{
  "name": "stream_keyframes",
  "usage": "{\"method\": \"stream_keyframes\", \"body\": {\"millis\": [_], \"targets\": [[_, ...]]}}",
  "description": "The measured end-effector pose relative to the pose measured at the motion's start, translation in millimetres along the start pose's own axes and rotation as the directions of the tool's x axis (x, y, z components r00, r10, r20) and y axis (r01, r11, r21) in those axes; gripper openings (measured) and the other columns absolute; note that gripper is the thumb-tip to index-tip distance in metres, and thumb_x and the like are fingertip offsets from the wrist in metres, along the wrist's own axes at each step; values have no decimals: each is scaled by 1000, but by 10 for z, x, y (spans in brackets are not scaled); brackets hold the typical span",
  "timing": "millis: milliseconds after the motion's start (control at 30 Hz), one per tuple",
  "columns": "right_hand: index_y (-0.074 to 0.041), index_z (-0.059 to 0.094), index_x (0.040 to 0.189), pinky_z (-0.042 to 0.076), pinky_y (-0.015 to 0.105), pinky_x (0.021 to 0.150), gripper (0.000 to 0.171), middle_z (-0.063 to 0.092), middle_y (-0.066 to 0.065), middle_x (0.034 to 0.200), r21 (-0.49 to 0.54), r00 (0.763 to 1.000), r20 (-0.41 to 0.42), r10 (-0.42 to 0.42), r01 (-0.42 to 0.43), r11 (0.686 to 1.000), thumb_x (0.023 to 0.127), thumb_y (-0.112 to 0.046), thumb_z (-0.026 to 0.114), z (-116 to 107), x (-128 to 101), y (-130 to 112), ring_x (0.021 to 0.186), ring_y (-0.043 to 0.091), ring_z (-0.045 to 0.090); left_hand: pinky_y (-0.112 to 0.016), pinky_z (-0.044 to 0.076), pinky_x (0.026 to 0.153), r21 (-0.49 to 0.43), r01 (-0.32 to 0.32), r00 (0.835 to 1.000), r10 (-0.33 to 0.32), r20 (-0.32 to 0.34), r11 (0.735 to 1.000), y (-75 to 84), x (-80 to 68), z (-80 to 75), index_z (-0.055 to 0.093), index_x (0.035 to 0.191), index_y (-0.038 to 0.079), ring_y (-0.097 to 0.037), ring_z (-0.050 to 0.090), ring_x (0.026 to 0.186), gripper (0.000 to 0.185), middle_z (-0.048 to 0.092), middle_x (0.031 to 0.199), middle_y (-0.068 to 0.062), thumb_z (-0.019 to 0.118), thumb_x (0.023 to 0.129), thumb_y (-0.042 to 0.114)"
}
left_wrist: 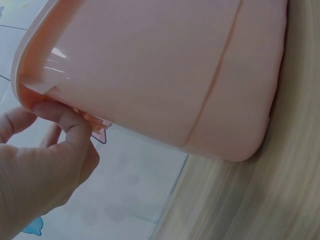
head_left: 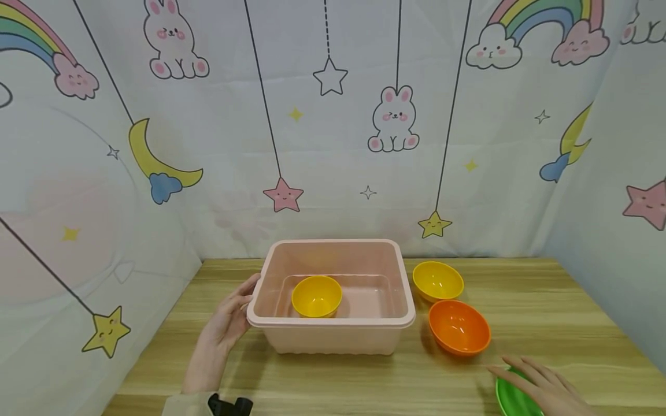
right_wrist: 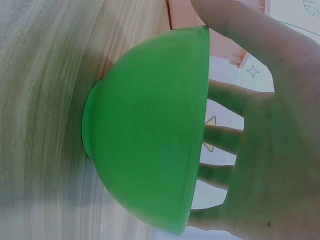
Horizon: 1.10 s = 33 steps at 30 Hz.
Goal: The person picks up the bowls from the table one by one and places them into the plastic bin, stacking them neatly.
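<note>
Green round plastic bowl [head_left: 512, 398] sits upright on its foot at the near right edge of the pale wooden table [head_left: 364, 381], partly cut off by the frame. The right hand [head_left: 541, 387] lies over its rim — in the right wrist view the fingers [right_wrist: 225, 97] are spread across the open mouth and the thumb comes round the far edge, so it looks like a top grip just closing; whether the bowl has left the wood I cannot tell. Just beyond it, an orange plastic bowl [head_left: 459, 326], then a yellow plastic bowl [head_left: 437, 281] farther back, both on the table right of the pink rectangular plastic tub [head_left: 333, 332]. A second yellow bowl [head_left: 316, 296] already rests inside the tub, left of centre. The left hand [head_left: 229, 318] steadies the tub at its near left corner — fingertips [left_wrist: 67, 120] curled under the rim lip. Judged step: picking up the green bowl. The next move calls for a firm hold, a lift clear of the orange bowl, and a carry left over the tub wall.
</note>
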State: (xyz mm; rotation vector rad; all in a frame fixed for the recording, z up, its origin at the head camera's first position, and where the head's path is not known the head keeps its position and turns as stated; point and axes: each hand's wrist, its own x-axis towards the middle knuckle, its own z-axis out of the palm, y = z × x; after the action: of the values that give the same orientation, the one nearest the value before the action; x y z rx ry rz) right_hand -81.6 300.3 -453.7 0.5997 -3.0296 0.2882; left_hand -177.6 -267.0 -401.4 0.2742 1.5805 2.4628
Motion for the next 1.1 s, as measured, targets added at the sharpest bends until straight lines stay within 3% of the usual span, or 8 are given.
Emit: {"method": "stream_keyframes", "body": {"millis": [167, 467, 933, 1100], "targets": [[-44, 44, 139, 39, 67, 83, 75, 48, 7, 141, 3, 999, 33, 26, -26, 1000, 72, -68, 67, 24, -10, 32, 120, 44, 49, -21, 47, 88, 16, 10, 1000, -9, -24, 1000, 4, -3, 12, 64, 115, 36, -3, 55, 113, 50, 59, 122, 20, 31, 97, 3], [-46, 44, 138, 45, 63, 63, 73, 47, 9, 141, -10, 995, 42, 87, -87, 996, 72, -69, 66, 22, -57, 27, 117, 44, 50, -21, 47, 87, 24, 14, 999, -13, -34, 1000, 5, -1, 12, 63, 115, 36, -3, 56, 114, 49, 59, 122, 20, 32, 96, 3], [-45, 43, 138, 45, 62, 64, 76, 44, 10, 143, -18, 990, 62, 128, -127, 992, 71, -71, 66, 33, -105, 90, 114, 42, 52, -22, 47, 88, 9, 16, 999, -16, -38, 1000, 4, 1, 19, 64, 114, 36, -3, 56, 113, 49, 60, 122, 19, 32, 97, 3], [-39, 47, 138, 46, 59, 64, 79, 47, 10, 140, -13, 996, -15, 91, -91, 996, 68, -67, 70, 94, -129, 134, 110, 41, 54, -22, 47, 88, 8, 14, 999, -13, -38, 1000, 3, -4, 21, 64, 114, 35, -3, 56, 113, 50, 59, 122, 19, 31, 97, 3]]}}
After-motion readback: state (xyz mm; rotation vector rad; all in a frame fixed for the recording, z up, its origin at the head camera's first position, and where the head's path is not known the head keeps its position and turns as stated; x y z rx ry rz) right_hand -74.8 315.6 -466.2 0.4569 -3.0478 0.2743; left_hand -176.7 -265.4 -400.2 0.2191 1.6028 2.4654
